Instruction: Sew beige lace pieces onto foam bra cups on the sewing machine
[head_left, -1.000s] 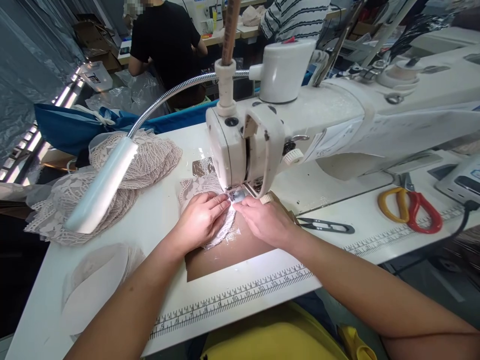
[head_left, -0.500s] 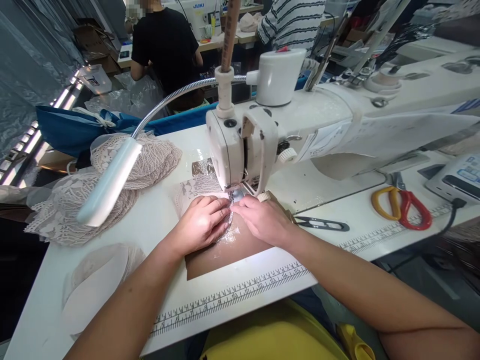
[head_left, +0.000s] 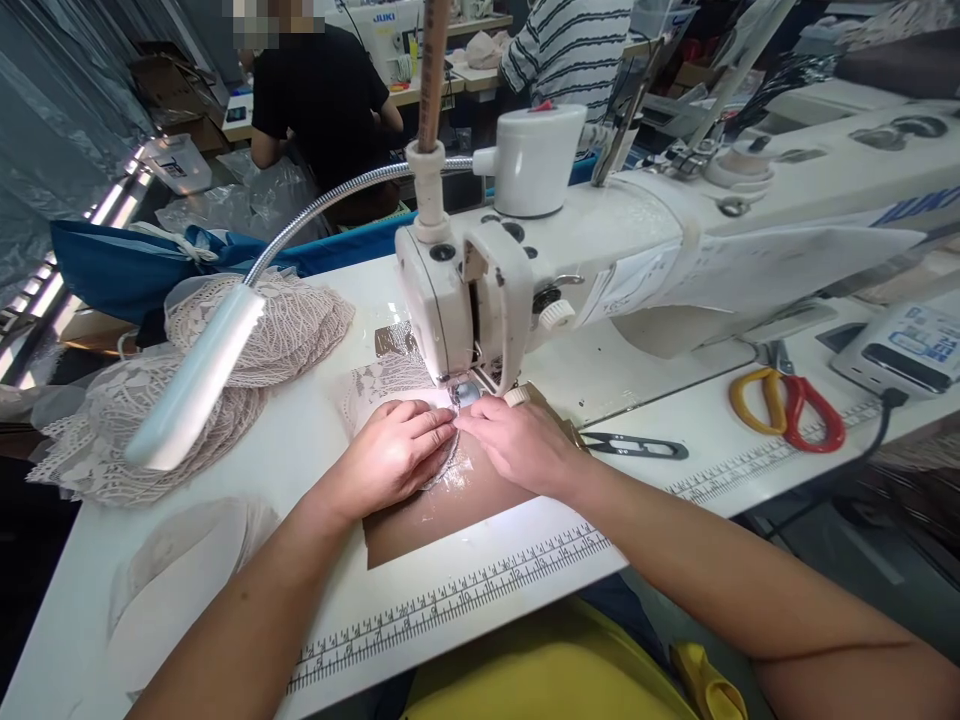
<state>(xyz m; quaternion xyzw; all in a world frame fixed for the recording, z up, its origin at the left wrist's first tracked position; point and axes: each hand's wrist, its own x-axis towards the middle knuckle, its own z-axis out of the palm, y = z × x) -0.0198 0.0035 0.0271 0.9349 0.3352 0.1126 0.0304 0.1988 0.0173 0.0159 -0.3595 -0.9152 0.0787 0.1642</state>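
Note:
A pale lace piece (head_left: pixel 386 375) lies under the needle of a white sewing machine (head_left: pixel 442 290), on a shiny brown sheet (head_left: pixel 420 535). Over the lace, just left of the presser foot, my left hand (head_left: pixel 397 445) presses down, its fingers together and tips closed on the edge. My right hand (head_left: pixel 517 435) is closed at the same edge, thumb and forefinger pinched close to the foot. Both sets of fingertips nearly meet in front of the needle, and they partly hide the lace. Thread snips (head_left: pixel 637 445) lie right of my right wrist.
Stacked lace pieces (head_left: pixel 259 325) lie to the left, below a gooseneck lamp (head_left: pixel 195 375). Pale cut pieces (head_left: pixel 180 590) rest near my left forearm. Scissors (head_left: pixel 787 405) with yellow and red handles lie at right. Printed rulers (head_left: pixel 450 600) run along the front edge. Two people sit beyond.
The whole view has shifted slightly, with the machine and table appearing farther left. Both hands stay at the needle; a little more of the lace's curved edge shows beside my left fingers.

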